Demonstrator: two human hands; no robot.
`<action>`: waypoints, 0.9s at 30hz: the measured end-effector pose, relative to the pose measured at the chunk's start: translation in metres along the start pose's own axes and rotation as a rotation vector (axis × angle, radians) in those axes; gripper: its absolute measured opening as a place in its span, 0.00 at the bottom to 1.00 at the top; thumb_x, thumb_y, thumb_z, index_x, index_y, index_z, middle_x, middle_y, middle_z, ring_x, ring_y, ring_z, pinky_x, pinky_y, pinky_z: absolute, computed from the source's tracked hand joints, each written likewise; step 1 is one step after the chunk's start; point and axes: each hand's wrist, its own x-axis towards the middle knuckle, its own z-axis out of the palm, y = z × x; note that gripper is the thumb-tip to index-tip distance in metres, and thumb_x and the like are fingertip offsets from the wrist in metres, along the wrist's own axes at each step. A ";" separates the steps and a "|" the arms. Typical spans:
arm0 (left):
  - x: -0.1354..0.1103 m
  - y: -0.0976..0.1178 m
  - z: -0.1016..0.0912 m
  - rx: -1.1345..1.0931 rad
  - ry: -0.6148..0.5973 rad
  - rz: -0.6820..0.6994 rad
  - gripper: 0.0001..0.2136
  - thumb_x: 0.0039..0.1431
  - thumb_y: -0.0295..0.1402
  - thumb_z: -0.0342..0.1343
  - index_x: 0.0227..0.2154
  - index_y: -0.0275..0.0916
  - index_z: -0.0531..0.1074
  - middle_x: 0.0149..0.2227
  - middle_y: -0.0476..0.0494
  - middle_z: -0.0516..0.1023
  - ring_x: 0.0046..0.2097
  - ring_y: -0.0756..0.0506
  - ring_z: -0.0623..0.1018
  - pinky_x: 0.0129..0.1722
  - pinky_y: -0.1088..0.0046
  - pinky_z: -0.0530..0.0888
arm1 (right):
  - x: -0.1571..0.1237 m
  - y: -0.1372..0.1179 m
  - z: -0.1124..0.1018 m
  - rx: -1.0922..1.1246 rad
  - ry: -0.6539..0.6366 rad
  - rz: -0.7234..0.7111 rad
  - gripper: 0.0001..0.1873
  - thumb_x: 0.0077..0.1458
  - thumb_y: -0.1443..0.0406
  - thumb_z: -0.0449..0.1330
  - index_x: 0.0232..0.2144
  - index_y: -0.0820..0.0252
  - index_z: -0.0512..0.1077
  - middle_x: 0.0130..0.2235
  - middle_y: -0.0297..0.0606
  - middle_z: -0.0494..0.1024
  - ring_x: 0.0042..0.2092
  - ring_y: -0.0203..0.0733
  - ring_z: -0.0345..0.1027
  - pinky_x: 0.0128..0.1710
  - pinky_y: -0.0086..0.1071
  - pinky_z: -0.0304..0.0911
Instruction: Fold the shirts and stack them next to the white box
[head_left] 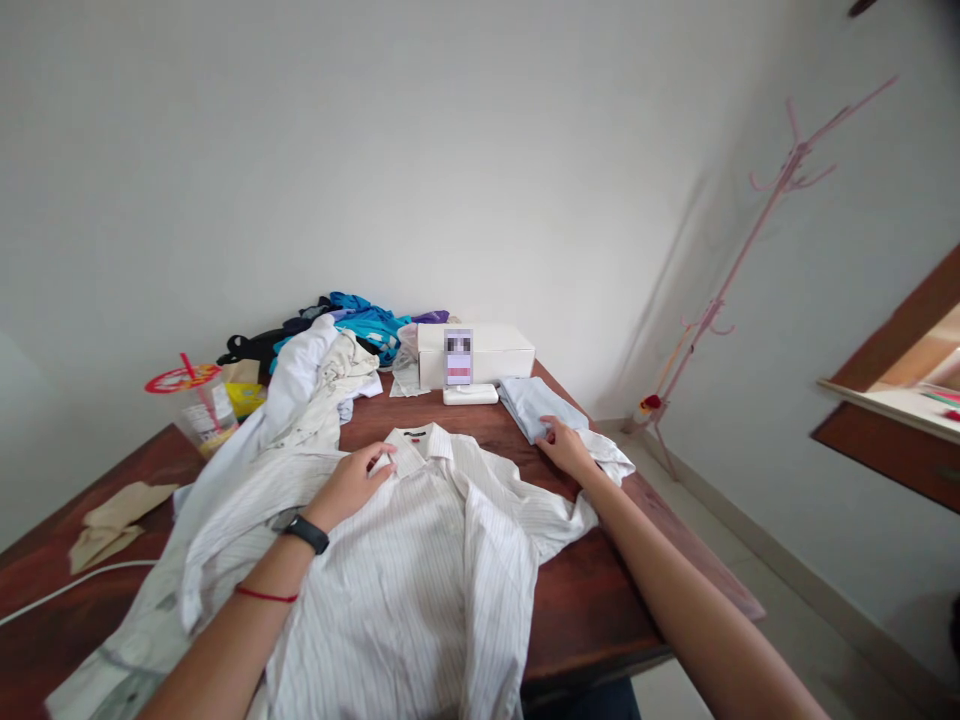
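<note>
A white striped shirt (420, 560) lies spread out, front up, on the dark wooden table (592, 600). My left hand (352, 485) rests on the shirt just below its collar (416, 445), fingers curled and pressing the cloth. My right hand (566, 450) lies flat with fingers stretched out on the shirt's right sleeve (607, 455), at the edge of a folded pale blue garment (536, 400). A black band and a red thread sit on my left wrist.
A heap of white, blue and black clothes (330, 350) fills the back left. A white box (480, 350) and a phone on a stand (459, 365) are at the back. A plastic cup (202, 405) and brown paper (112, 520) lie left. A pink coat rack (742, 250) stands right.
</note>
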 end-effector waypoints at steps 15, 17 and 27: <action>-0.005 0.002 -0.003 -0.110 -0.046 -0.029 0.15 0.62 0.40 0.51 0.46 0.41 0.76 0.49 0.40 0.81 0.50 0.38 0.79 0.51 0.63 0.71 | -0.001 -0.015 0.008 0.017 0.009 -0.089 0.14 0.61 0.62 0.53 0.35 0.58 0.79 0.40 0.43 0.82 0.43 0.50 0.75 0.46 0.37 0.65; -0.006 0.002 -0.003 -0.104 -0.046 -0.044 0.14 0.63 0.41 0.51 0.46 0.42 0.76 0.49 0.40 0.81 0.51 0.38 0.79 0.52 0.63 0.71 | -0.002 -0.019 0.012 0.062 0.023 -0.063 0.15 0.61 0.61 0.52 0.35 0.57 0.79 0.40 0.43 0.82 0.43 0.51 0.75 0.46 0.39 0.67; -0.010 -0.004 -0.006 -0.170 -0.111 -0.137 0.17 0.65 0.45 0.51 0.51 0.44 0.73 0.50 0.40 0.81 0.53 0.37 0.78 0.53 0.63 0.72 | -0.037 -0.069 0.022 0.416 -0.247 -0.151 0.20 0.64 0.51 0.52 0.35 0.57 0.78 0.40 0.44 0.82 0.43 0.51 0.75 0.46 0.39 0.68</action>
